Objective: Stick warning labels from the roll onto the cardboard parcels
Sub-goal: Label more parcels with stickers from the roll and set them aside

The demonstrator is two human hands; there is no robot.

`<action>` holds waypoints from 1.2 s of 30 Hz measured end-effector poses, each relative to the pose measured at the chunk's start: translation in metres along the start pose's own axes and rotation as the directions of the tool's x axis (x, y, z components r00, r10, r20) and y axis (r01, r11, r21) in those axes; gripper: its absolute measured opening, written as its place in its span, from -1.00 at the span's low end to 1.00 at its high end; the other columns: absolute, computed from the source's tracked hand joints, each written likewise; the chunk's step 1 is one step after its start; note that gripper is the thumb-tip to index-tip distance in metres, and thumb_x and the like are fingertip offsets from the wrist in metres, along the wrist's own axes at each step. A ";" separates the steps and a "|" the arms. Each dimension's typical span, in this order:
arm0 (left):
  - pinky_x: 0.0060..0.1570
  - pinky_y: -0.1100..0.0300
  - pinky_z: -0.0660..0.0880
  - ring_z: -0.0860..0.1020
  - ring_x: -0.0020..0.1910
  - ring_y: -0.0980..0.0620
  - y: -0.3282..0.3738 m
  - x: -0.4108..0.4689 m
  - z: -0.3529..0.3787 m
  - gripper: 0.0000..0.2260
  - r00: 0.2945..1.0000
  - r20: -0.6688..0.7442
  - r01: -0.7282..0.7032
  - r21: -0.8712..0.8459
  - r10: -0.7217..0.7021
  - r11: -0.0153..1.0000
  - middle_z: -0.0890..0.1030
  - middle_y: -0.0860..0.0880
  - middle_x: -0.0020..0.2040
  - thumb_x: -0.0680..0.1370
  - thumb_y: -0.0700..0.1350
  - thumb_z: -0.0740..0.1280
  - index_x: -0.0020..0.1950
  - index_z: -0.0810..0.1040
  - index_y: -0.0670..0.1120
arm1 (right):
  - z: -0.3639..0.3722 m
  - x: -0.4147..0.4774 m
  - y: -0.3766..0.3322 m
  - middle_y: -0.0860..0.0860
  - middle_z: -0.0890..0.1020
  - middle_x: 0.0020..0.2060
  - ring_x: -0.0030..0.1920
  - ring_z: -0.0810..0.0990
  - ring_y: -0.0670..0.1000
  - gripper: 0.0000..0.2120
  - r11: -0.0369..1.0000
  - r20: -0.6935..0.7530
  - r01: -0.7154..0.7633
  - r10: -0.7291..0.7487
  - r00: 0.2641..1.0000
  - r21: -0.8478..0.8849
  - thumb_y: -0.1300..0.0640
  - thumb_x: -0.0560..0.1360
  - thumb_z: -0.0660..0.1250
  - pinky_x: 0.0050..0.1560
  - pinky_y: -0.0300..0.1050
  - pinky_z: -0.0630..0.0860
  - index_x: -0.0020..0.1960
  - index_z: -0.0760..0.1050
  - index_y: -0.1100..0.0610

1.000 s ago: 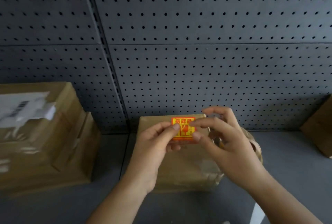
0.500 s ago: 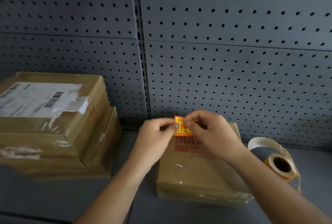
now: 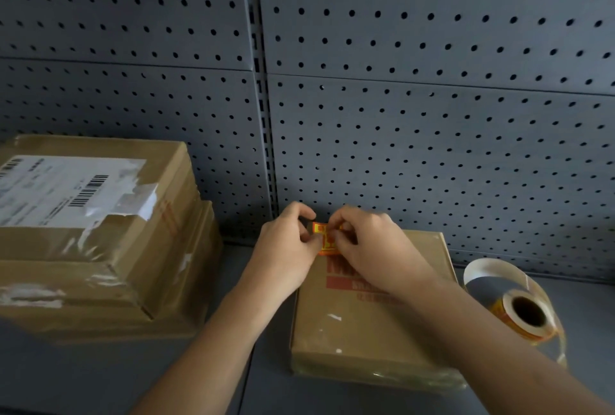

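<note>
A flat cardboard parcel (image 3: 362, 321) with red print lies on the grey shelf in front of me. Over its far left corner I hold a small orange and yellow warning label (image 3: 325, 239). My left hand (image 3: 286, 248) pinches the label's left edge and my right hand (image 3: 369, 245) pinches its right side; fingers cover much of the label. The label roll (image 3: 522, 311) lies on its side just right of the parcel, with a loop of bare backing strip curling up behind it.
Two stacked cardboard boxes (image 3: 100, 235) stand at the left, the top one bearing a white shipping label with a barcode. A grey perforated back panel (image 3: 399, 115) closes the shelf behind. Bare grey shelf (image 3: 100, 378) shows at the front left.
The view swung right and down, bringing the roll and the left boxes into sight. Both hands lowered the label toward the parcel's far left corner and closed in around it.
</note>
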State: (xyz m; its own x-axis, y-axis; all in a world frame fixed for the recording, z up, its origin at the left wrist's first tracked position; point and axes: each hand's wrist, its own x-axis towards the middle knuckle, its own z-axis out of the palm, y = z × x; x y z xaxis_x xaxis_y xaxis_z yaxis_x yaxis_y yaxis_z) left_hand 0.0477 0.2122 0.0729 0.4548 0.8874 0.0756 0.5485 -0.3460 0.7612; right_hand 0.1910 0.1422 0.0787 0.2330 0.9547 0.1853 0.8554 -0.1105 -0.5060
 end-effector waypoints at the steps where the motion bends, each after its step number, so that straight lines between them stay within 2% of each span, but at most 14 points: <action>1: -0.24 0.31 0.44 0.54 -0.22 0.16 0.001 0.000 0.000 -0.76 1.000 0.002 -0.001 0.011 0.001 1.000 0.55 0.07 -0.23 0.58 -0.14 0.41 0.23 0.53 0.01 | 0.000 0.000 -0.001 -0.12 0.63 -0.23 -0.27 0.62 -0.05 -0.89 1.000 -0.003 0.012 -0.012 1.000 -0.028 0.09 0.61 0.29 -0.18 -0.08 0.61 0.10 0.56 -0.02; 4: -0.11 0.11 0.57 0.58 -0.17 0.06 0.002 0.001 0.001 -0.75 1.000 0.010 0.002 0.047 -0.003 0.999 0.55 0.06 -0.21 0.58 -0.15 0.39 0.24 0.52 0.01 | 0.002 0.000 -0.006 -0.10 0.62 -0.16 -0.21 0.62 0.00 -0.86 0.993 -0.021 0.039 -0.042 0.999 -0.113 0.08 0.60 0.28 -0.16 -0.04 0.61 0.13 0.56 0.01; 7: -0.08 0.02 0.57 0.58 -0.16 0.00 0.004 0.001 0.002 -0.76 1.000 0.016 -0.001 0.076 -0.001 0.997 0.53 0.06 -0.21 0.57 -0.15 0.37 0.23 0.51 0.00 | 0.004 0.002 -0.009 -0.04 0.64 -0.05 -0.11 0.64 0.08 -0.83 0.981 -0.010 0.035 -0.038 0.999 -0.191 0.07 0.59 0.26 -0.14 -0.01 0.59 0.16 0.53 0.01; 10: -0.14 0.05 0.55 0.58 -0.16 -0.02 0.005 0.001 0.003 -0.76 1.000 0.007 -0.002 0.100 0.002 0.995 0.51 0.06 -0.21 0.57 -0.13 0.37 0.23 0.50 0.01 | 0.006 0.001 -0.010 -0.02 0.60 0.00 -0.07 0.63 0.09 -0.81 0.971 -0.007 0.040 -0.043 0.999 -0.236 0.05 0.60 0.24 -0.18 -0.04 0.55 0.18 0.52 -0.01; 13: -0.23 0.18 0.45 0.53 -0.18 0.06 0.001 -0.002 0.003 -0.75 1.000 -0.015 -0.001 0.110 0.002 0.994 0.48 0.09 -0.17 0.59 -0.08 0.38 0.25 0.48 0.02 | 0.007 -0.003 -0.006 -0.02 0.54 0.03 -0.05 0.62 0.08 -0.80 0.966 -0.051 0.003 -0.017 0.999 -0.258 -0.01 0.61 0.24 -0.18 -0.02 0.58 0.19 0.52 -0.02; 17: -0.11 0.25 0.41 0.49 0.01 0.08 -0.007 -0.005 0.008 -0.66 0.999 -0.004 0.036 0.047 -0.035 0.998 0.44 0.04 0.11 0.62 -0.01 0.34 0.38 0.41 0.05 | 0.006 -0.010 0.002 -0.02 0.53 0.10 0.15 0.50 0.09 -0.71 0.958 -0.127 -0.108 0.076 0.989 -0.266 -0.11 0.59 0.25 0.14 0.01 0.47 0.23 0.49 0.00; 20: 0.01 0.25 0.43 0.46 0.12 0.12 -0.011 -0.006 0.015 -0.67 0.992 0.082 0.102 -0.103 -0.094 0.989 0.43 0.03 0.32 0.68 0.04 0.21 0.45 0.39 0.09 | 0.007 -0.011 0.002 -0.04 0.51 0.24 0.30 0.42 0.07 -0.59 0.943 -0.077 -0.191 0.176 0.981 -0.273 -0.22 0.61 0.14 0.33 0.08 0.33 0.36 0.41 -0.05; 22: 0.14 0.07 0.52 0.53 0.13 0.10 -0.013 -0.006 0.022 -0.72 0.985 0.108 0.148 -0.161 -0.132 0.976 0.55 0.05 0.24 0.68 0.13 0.17 0.36 0.44 0.15 | 0.011 -0.010 0.001 -0.06 0.54 0.28 0.34 0.43 0.07 -0.52 0.932 -0.025 -0.220 0.222 0.975 -0.289 -0.29 0.61 0.04 0.39 0.09 0.25 0.37 0.41 -0.06; 24: 0.11 -0.07 0.57 0.58 0.05 0.06 -0.014 -0.007 0.025 -0.78 0.981 0.098 0.181 -0.175 -0.166 0.968 0.61 0.09 0.08 0.66 0.20 0.16 0.24 0.45 0.18 | 0.015 -0.009 0.001 -0.05 0.59 0.23 0.29 0.47 0.07 -0.50 0.910 -0.009 -0.226 0.238 0.971 -0.347 -0.32 0.61 -0.03 0.37 0.09 0.23 0.28 0.46 -0.05; 28: 0.03 -0.07 0.57 0.59 -0.04 0.06 -0.013 -0.006 0.026 -0.85 0.982 0.063 0.184 -0.149 -0.176 0.972 0.61 0.12 -0.04 0.67 0.19 0.13 0.13 0.44 0.21 | 0.018 -0.003 0.000 -0.05 0.63 0.16 0.23 0.51 0.09 -0.56 0.900 -0.010 -0.251 0.265 0.964 -0.356 -0.27 0.63 -0.01 0.30 0.10 0.24 0.19 0.49 -0.04; 36: 0.08 -0.06 0.57 0.59 0.00 0.06 -0.012 -0.010 0.025 -0.75 0.986 0.050 0.167 -0.185 -0.160 0.968 0.61 0.10 0.00 0.73 0.06 0.03 0.24 0.49 0.14 | 0.011 -0.002 0.006 -0.06 0.64 0.17 0.20 0.53 0.06 -0.66 0.933 -0.028 -0.282 0.283 0.959 -0.223 0.02 0.67 0.01 0.33 0.06 0.24 0.22 0.53 -0.02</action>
State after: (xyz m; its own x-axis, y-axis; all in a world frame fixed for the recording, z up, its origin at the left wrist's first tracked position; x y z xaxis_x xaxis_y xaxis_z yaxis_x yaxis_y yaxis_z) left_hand 0.0538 0.2006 0.0469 0.3956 0.9149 -0.0798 0.4774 -0.1306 0.8689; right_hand 0.1902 0.1422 0.0660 0.4782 0.8763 0.0582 0.8357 -0.4337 -0.3368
